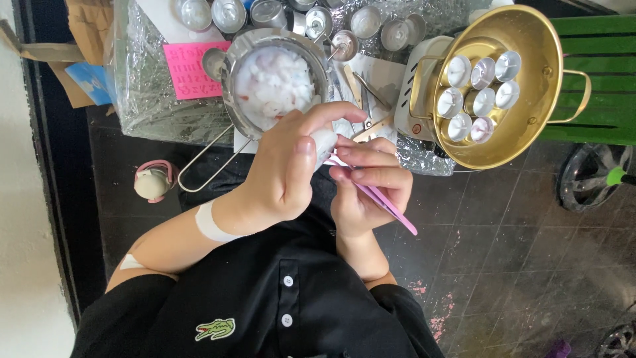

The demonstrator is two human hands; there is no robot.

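Observation:
My left hand is closed around a small white wax piece, held just below a metal sieve bowl filled with white wax chunks. My right hand pinches pink tweezers, whose tips meet the white piece between the two hands. Both hands hover over my lap, against my black shirt. A white bandage wraps my left wrist. My fingers hide most of the white piece.
A gold two-handled pan holding several small metal cups sits on a white burner at the right. Empty metal cups, a pink note, foil and metal tools lie beyond. A green bench and a dark wheel are at right.

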